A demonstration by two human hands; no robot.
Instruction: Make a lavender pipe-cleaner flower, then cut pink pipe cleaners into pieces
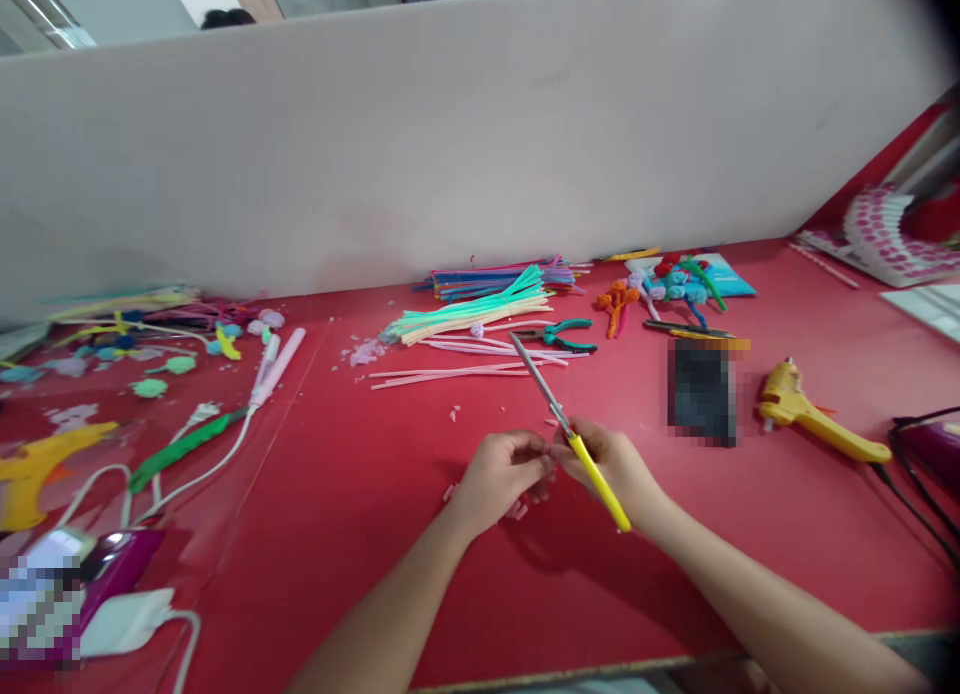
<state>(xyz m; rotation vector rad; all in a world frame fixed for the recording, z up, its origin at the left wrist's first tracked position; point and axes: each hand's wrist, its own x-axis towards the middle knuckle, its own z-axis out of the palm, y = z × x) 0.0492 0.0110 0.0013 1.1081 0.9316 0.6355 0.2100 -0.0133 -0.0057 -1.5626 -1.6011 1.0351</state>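
Observation:
My right hand [611, 469] is closed around yellow-handled scissors [600, 482], whose metal blades point up and to the left over the red table [360, 584]. Just left of it, my left hand [502, 474] has its fingers bent and pinched together; anything between them is too small to make out. The fingertips of both hands nearly meet. Small pink scraps [516, 511] lie on the table beneath my left hand. Beyond the hands are pink stems [450, 374] and teal-handled pliers [568, 336].
Bundled green and cream stems [472, 314] lie near the white partition [450, 154]. A yellow glue gun [817, 414] and a pixelated dark object [703, 392] are at the right. At the left are another yellow glue gun [34, 474], a pink tool [277, 369] and white cables.

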